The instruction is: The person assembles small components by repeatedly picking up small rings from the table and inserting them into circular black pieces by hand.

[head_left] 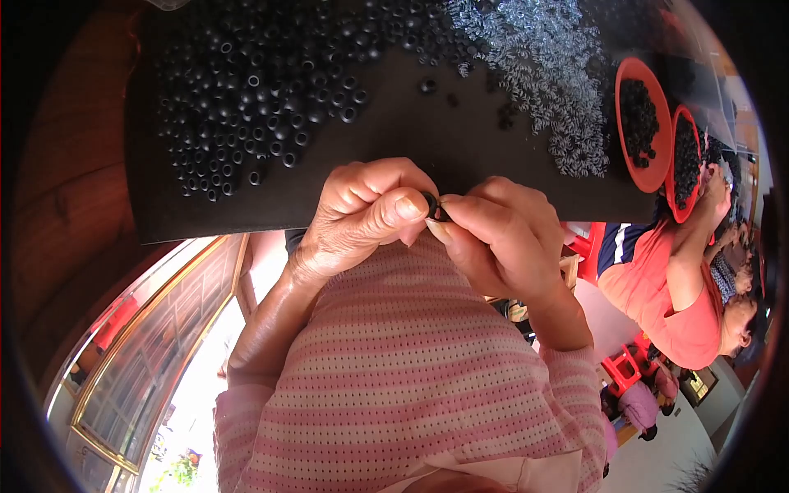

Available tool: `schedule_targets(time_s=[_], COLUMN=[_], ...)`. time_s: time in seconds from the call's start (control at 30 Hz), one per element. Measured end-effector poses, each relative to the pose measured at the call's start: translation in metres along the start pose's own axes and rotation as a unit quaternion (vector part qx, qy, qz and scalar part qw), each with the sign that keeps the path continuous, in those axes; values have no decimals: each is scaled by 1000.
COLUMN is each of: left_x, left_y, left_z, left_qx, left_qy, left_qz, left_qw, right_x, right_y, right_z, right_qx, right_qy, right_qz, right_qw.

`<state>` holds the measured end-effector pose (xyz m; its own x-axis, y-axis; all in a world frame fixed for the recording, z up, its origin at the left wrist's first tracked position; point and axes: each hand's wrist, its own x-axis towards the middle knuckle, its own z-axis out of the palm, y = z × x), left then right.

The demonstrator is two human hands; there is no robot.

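Note:
Just past the table's near edge, my two hands meet in front of my body. My left hand [362, 218] is closed, pinching a small round black part [431, 204] between thumb and forefinger. My right hand [505, 234] is closed too, its thumb and forefinger tips pressed at the right side of that part. A dark bit shows between the right fingertips; whether it is a separate piece I cannot tell. On the table beyond my left hand spread many small black hollow caps [271, 115]. Small shiny, coil-like silvery pieces [567, 90] are heaped beyond my right hand.
The dark tabletop [394, 131] has a few loose black bits [427, 85] on it. At the right stand a red bowl [645, 160] and another red bowl [680, 197] with black pieces. A co-worker in red [674, 296] sits to the right; red stools [622, 371] stand behind.

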<state>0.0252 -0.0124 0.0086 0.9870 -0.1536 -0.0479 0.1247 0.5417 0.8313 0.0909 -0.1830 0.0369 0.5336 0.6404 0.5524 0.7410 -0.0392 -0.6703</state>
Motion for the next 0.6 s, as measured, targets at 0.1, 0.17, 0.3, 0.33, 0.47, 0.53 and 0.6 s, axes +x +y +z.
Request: schedule_targets(time_s=[0.1,0.17,0.3,0.33,0.47,0.53,0.6], left_x=[0,1,2,1,1,1,2], left_y=[0,1,3,4,5,5,5], left_z=[1,1,1,2,-1,-2,0], left_qx=[18,43,58,57,61,45,28], left_qy=[3,2,-2,-1,-9,-10,-14], left_qz=[6,27,28,28,22,9,-4], left_qw=[1000,999,998,998,998,999,999], right_x=[-4,-6,-6,-6,4,8,12], right_y=[-3,-5,-7,-7,-10,-12,-10], right_z=[0,1,2,2,-4,-4,-3], right_qx=[-9,-12,-9,-5,31,70,111], right_qy=[2,-2,2,-5,-38,-39,-47], right_qz=[4,22,35,43,87,132,162], right_qw=[1000,1000,999,999,995,988,979])
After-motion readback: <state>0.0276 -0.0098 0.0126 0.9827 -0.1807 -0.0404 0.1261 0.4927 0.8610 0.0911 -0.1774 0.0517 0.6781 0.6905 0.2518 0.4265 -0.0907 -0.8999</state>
